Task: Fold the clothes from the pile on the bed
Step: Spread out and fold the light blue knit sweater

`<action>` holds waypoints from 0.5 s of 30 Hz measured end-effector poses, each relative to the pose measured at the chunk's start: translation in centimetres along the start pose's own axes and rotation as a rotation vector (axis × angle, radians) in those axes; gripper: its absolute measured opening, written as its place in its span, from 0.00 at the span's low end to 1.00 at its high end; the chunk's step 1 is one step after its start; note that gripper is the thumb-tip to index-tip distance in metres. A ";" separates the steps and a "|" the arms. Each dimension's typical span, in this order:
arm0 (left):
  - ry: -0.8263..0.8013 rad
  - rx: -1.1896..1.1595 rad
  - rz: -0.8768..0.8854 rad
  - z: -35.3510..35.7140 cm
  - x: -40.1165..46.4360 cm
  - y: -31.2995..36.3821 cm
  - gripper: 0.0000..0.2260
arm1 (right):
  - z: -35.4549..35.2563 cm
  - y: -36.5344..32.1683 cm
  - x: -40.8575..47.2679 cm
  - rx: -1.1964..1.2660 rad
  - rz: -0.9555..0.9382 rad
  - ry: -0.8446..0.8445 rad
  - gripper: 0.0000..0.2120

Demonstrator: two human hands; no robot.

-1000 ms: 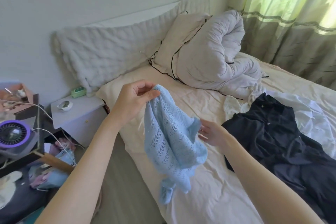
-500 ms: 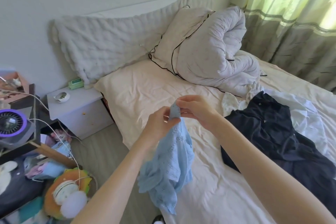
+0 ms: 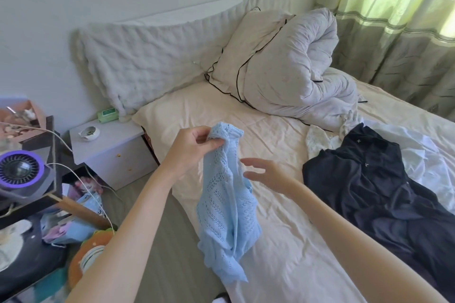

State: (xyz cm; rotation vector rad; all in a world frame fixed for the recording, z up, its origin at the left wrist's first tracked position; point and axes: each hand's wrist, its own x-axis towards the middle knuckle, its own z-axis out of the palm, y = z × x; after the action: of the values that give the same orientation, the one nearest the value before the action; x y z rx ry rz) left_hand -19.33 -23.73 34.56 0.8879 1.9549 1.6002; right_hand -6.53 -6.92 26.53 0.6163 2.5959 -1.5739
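Two hands are up in front of me over the near edge of the bed (image 3: 283, 261), which is covered in a cream, wrinkled sheet. My left hand (image 3: 190, 149) makes the grip: its fingers and thumb are curled and pinch the bunched top edge of a light blue openwork knitted top (image 3: 226, 206). The knit hangs straight down from that pinch, gathered into a long drape, its lower hem dangling past the mattress edge above the grey floor (image 3: 152, 241). My right hand (image 3: 267, 173) is just beside the hanging knit, fingers spread and loosely extended toward it, holding nothing; whether the fingertips touch the fabric I cannot tell.

To the right on the sheet lies the pile: a dark navy garment (image 3: 384, 194) spread out flat, on top of crumpled white clothing (image 3: 423, 155) that shows behind it. At the head of the bed a rolled white duvet (image 3: 295, 76) leans against a cream pillow with black piping (image 3: 246, 49). On the left a pale grey bedside cabinet (image 3: 110, 152) carries a small white dish (image 3: 89, 133) and a green packet (image 3: 107, 115). Nearer me a small fan with a purple ring (image 3: 21, 172) sits on a dark shelf.
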 end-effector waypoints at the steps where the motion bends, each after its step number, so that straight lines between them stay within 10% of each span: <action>1: 0.006 -0.035 0.006 -0.3 0.0 0.4 0.07 | 0.2 0.0 0.5 -0.053 -0.002 -0.020 0.18; 9: -0.031 -0.251 0.039 -3.6 -0.3 2.0 0.07 | 1.0 -1.6 3.1 0.049 -0.035 -0.065 0.23; 15: 0.006 -0.016 0.104 -4.6 -0.5 2.5 0.07 | 1.8 -4.5 4.5 0.168 -0.101 -0.052 0.04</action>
State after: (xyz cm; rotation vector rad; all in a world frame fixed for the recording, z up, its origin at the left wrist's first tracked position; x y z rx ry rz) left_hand -21.75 -26.91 37.99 0.9945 1.9259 1.6755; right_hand -12.59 -8.90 28.39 0.4532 2.5123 -1.8259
